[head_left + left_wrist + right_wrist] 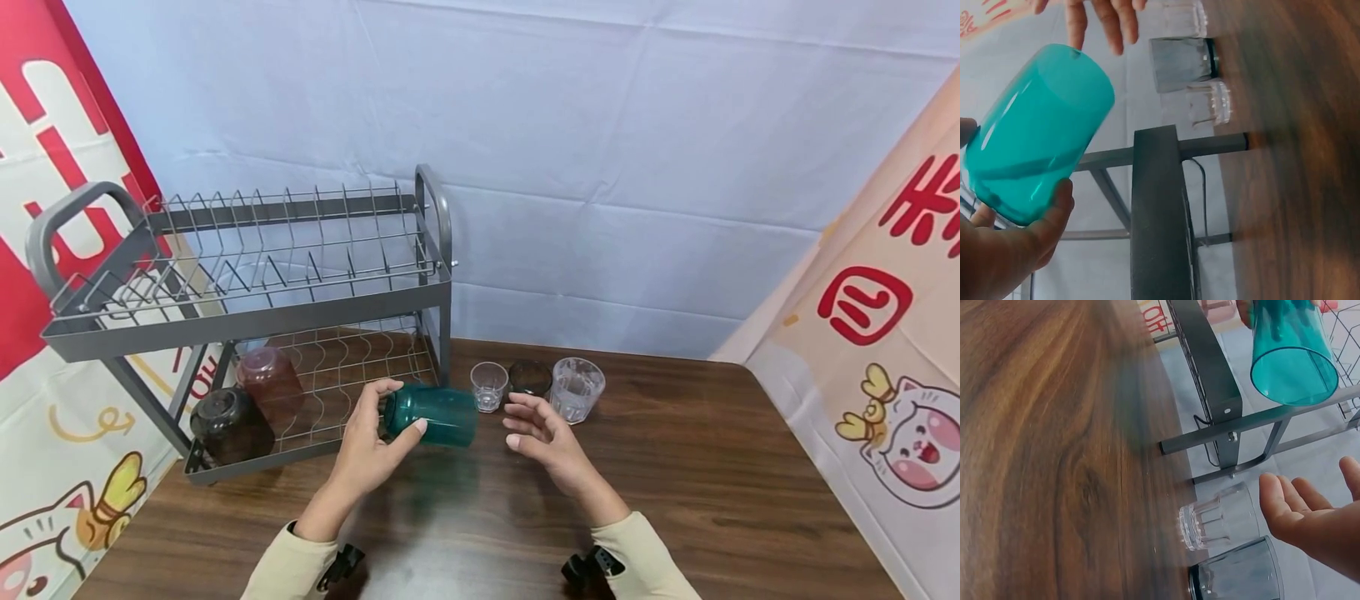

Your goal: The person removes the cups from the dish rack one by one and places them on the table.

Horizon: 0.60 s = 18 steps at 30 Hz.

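A teal see-through glass point(442, 415) lies on its side in the air, gripped near its base by my left hand point(372, 446). Its open mouth points toward my right hand point(547, 443), which hangs beside it with loosely bent fingers and holds nothing. In the left wrist view the thumb and fingers wrap the lower end of the teal glass point(1041, 131). Behind the right hand stand a small clear glass point(489, 385), a dark glass point(528, 377) and a larger clear tumbler point(578, 388), all upright on the table.
A grey two-tier dish rack point(247, 317) stands at the left. On its lower tier, a reddish glass point(270, 383) and a dark glass point(231, 427) sit upside down at the left end. The wooden table point(675, 500) meets a pale cloth backdrop point(637, 208) behind.
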{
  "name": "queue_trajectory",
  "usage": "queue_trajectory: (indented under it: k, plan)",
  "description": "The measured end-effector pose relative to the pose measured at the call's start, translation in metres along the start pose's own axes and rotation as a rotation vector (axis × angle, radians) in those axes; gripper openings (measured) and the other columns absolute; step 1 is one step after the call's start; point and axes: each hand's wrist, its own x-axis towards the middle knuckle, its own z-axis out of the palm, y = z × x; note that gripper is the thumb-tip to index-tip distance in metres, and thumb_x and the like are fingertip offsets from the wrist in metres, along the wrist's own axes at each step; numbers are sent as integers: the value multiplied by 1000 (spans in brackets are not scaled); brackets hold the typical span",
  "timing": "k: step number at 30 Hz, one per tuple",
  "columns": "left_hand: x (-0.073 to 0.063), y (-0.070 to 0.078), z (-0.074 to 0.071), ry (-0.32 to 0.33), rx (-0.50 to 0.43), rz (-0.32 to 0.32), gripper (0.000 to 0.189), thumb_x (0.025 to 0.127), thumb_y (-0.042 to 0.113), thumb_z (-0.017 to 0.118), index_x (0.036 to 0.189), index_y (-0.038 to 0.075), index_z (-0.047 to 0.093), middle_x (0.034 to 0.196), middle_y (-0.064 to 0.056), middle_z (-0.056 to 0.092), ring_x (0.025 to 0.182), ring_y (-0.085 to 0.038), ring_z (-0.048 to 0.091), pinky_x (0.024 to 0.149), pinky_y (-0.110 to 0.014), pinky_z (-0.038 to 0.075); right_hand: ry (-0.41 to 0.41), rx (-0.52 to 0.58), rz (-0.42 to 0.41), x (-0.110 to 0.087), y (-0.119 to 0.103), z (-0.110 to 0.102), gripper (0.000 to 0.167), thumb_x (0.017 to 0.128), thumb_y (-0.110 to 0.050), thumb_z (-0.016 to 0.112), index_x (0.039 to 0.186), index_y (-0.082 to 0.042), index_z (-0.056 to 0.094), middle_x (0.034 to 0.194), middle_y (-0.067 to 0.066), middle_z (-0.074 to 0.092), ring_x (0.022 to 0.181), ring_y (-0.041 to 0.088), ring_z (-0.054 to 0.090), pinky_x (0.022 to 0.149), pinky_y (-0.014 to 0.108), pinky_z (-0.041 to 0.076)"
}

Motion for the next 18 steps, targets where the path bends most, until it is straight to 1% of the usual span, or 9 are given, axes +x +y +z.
queue_trajectory:
  k: [1,4,8,11,13,18]
  plan:
    - [0,2,1,-10,-17,-7,55,80,10,73,126,8,42,111,-13,47,90,-24,51,63,-32,51,-3,8,0,0,-1,1,60,85,0,60,136,10,31,128,25,43,117,51,38,84,34,47]
    - [-2,15,1,-30,-56,-14,53,80,5,71,124,2,41,109,-16,46,88,-27,51,61,-32,51,-12,27,7,1,-1,3,60,85,0,60,137,8,32,128,25,42,118,50,37,83,34,48]
    - [-3,33,-1,-42,-62,-2,51,80,2,69,121,-3,40,108,-18,47,89,-28,50,64,-32,50,-15,48,24,2,-1,7,61,84,0,61,137,8,31,129,31,38,118,51,36,82,34,48]
    - [-3,36,1,-42,-64,6,50,79,2,69,120,-4,40,107,-19,47,89,-29,50,64,-34,50,-28,60,28,4,0,10,63,84,-1,61,137,9,29,130,34,36,119,52,35,83,34,47]
    - [-3,36,2,-42,-70,13,50,79,2,69,119,-4,41,107,-19,48,88,-29,50,63,-35,50,-39,61,26,4,1,12,64,84,-3,62,138,8,29,131,33,36,119,50,36,83,35,47]
    - [-2,35,6,-46,-102,13,49,79,3,69,118,-4,41,109,-19,49,88,-28,51,65,-37,51,-54,99,22,7,3,15,64,83,-4,62,139,4,31,130,29,37,118,42,42,83,37,48]
